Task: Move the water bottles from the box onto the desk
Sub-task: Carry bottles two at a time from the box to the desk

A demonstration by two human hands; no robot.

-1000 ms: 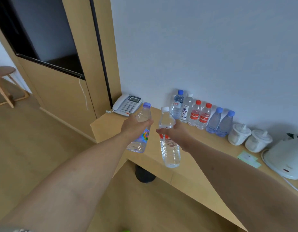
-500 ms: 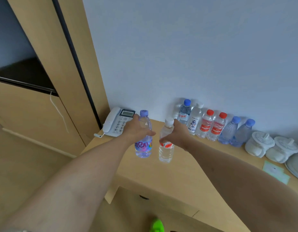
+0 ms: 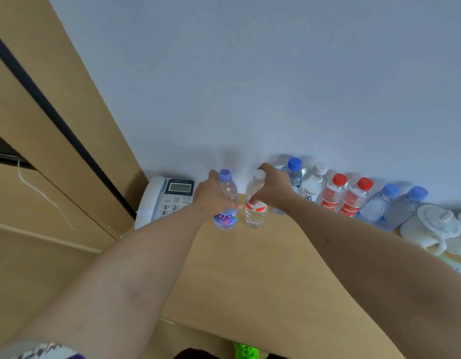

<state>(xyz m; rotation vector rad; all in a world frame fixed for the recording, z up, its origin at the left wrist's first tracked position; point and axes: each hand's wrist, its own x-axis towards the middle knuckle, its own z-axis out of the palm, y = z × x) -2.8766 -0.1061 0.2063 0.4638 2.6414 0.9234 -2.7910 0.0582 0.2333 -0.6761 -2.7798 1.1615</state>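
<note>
Bottles (image 3: 226,203) in both hands, upright

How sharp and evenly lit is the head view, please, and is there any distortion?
Head view: soft, diffuse light, with faint shadows on the wall behind the bottle row; wide-angle bending tilts the wooden panel and stretches both forearms; the white lidded cups at the right edge look blurred; the telephone keys stay fairly legible.
</note>
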